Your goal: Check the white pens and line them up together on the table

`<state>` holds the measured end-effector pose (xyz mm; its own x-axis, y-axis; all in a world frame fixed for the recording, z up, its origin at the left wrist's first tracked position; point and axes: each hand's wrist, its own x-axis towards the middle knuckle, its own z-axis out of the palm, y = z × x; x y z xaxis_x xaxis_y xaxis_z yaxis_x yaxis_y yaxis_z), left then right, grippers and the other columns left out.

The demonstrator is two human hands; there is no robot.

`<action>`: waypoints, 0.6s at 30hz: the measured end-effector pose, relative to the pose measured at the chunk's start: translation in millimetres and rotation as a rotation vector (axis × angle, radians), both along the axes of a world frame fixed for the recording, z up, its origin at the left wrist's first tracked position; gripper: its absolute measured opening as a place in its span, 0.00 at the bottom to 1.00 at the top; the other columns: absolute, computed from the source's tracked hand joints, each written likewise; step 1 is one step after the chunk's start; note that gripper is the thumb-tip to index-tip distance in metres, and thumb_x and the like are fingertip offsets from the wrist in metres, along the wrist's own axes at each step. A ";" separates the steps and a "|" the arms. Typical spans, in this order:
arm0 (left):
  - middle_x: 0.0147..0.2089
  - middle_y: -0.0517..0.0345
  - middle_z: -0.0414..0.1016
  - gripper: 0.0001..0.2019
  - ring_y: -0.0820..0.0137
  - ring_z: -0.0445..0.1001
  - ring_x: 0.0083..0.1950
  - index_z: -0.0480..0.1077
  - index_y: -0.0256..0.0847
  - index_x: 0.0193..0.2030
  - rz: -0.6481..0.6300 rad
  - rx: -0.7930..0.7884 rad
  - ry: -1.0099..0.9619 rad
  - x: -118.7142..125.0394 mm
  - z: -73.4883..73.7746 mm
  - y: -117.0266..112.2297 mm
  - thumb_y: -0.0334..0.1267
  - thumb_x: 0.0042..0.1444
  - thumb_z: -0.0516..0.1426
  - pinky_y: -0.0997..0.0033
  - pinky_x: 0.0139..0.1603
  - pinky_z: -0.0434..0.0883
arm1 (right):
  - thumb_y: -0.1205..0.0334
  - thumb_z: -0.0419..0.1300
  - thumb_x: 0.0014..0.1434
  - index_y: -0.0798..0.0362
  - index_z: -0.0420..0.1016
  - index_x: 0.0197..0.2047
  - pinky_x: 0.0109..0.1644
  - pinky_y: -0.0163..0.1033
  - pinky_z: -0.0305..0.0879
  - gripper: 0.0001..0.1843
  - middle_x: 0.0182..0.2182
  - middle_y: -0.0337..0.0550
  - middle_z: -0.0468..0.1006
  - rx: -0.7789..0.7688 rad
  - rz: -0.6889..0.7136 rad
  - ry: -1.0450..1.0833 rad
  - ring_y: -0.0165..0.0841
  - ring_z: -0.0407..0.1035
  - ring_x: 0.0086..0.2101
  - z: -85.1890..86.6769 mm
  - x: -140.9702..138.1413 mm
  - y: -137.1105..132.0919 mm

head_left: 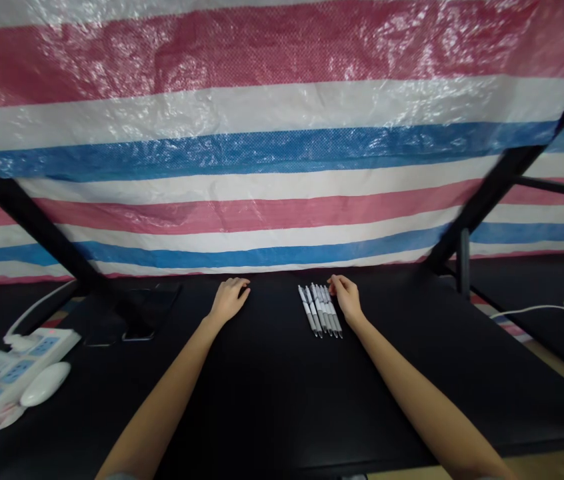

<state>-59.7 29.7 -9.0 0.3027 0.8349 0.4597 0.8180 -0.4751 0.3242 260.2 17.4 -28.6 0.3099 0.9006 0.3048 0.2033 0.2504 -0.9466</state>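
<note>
Several white and grey click pens lie side by side in a slightly slanted row on the black tabletop. Beside the far ends of the pens on the right is my right hand. Its fingers are curled in and pressed together close to the rightmost pens; whether a pen is between them is hidden. Well to the left of the row, my left hand rests palm down on the table. Its fingers are loosely stretched, the thumb stands apart, and it holds nothing.
A white power strip with plugs and a white mouse-shaped object lie at the left. Dark flat objects are near the left black post. Another slanted post stands right. A striped plastic sheet hangs behind.
</note>
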 end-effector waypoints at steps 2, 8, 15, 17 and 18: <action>0.40 0.52 0.74 0.09 0.62 0.70 0.44 0.71 0.39 0.41 0.000 0.047 0.102 -1.2 -2.8 0.1 0.35 0.59 0.51 0.59 0.47 0.67 | 0.41 0.54 0.53 0.54 0.70 0.25 0.27 0.35 0.57 0.22 0.16 0.37 0.66 -0.004 0.005 0.007 0.29 0.60 0.21 0.0 0.0 0.1; 0.40 0.52 0.71 0.10 0.63 0.68 0.42 0.71 0.39 0.40 -0.018 0.082 0.153 2.2 -8.2 2.8 0.36 0.60 0.49 0.62 0.46 0.67 | 0.41 0.55 0.53 0.54 0.70 0.25 0.27 0.35 0.56 0.22 0.16 0.36 0.66 -0.016 0.010 0.016 0.29 0.60 0.20 2.7 -0.7 -1.8; 0.39 0.53 0.70 0.10 0.64 0.67 0.42 0.71 0.40 0.39 -0.025 0.081 0.130 0.7 -7.8 3.1 0.36 0.60 0.49 0.62 0.46 0.67 | 0.42 0.55 0.53 0.53 0.70 0.25 0.28 0.36 0.56 0.21 0.16 0.36 0.66 -0.030 0.008 0.018 0.29 0.60 0.21 5.3 -2.3 -3.7; 0.40 0.53 0.70 0.10 0.64 0.67 0.42 0.71 0.40 0.39 -0.022 0.076 0.135 1.0 -7.7 3.3 0.36 0.60 0.49 0.62 0.46 0.67 | 0.42 0.55 0.53 0.53 0.70 0.25 0.28 0.36 0.56 0.21 0.16 0.36 0.65 -0.028 0.012 0.017 0.29 0.60 0.21 5.4 -2.3 -3.5; 0.40 0.53 0.71 0.10 0.64 0.67 0.42 0.71 0.40 0.39 -0.021 0.074 0.139 1.1 -7.6 3.4 0.36 0.60 0.49 0.62 0.46 0.67 | 0.42 0.55 0.53 0.53 0.70 0.25 0.28 0.36 0.56 0.21 0.16 0.36 0.65 -0.027 0.014 0.018 0.29 0.59 0.21 5.4 -2.3 -3.5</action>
